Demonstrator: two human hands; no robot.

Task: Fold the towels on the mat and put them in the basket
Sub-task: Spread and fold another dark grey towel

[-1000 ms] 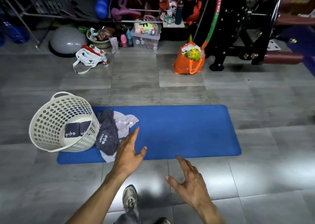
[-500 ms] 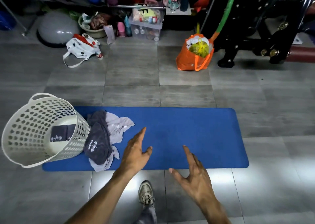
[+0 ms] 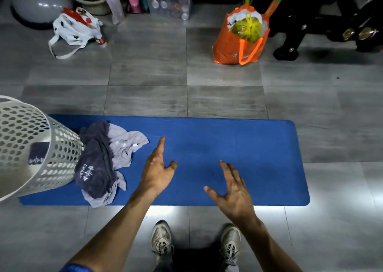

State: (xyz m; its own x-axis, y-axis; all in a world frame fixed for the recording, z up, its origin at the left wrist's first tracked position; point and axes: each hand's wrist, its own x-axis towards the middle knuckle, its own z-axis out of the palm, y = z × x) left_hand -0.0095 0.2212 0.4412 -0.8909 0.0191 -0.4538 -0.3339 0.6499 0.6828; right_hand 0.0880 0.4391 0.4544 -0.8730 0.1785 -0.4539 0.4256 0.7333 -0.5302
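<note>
Head view, looking down at a tiled floor (image 3: pixel 145 75). Blue mat (image 3: pixel 238 147) laid lengthwise across the middle of the frame, near long edge just ahead of two grey sneakers (image 3: pixel 161 238).

Left hand (image 3: pixel 157 172) over the near-centre part of the mat, fingers straight and close together, thumb spread out to the side, holding nothing. Right hand (image 3: pixel 234 191) over the near edge of the mat, a little right of centre, fingers straight and loosely spread, thumb out toward the left, holding nothing. Contact with the mat surface not determinable for either hand. Hands apart from each other and from the towels.

Unfolded towels heaped at the left end of the mat: dark grey towel (image 3: pixel 95 168) with white lettering lying crumpled on top of a pale lilac towel (image 3: pixel 126 145), the pale one reaching the near edge of the mat. Heap touching the wall of the basket.

White perforated basket (image 3: pixel 58 147) at the left end of the mat, tipped with its opening toward the camera, partly cut off by the frame edge. Folded dark towel (image 3: pixel 38 153) lying inside it.

Beyond the far edge of the mat, on the floor: orange bag (image 3: pixel 234 48) with yellow-green contents, white tote bag (image 3: pixel 76 29), clear plastic box (image 3: pixel 170 0), grey dome-shaped ball (image 3: pixel 39 2).
</note>
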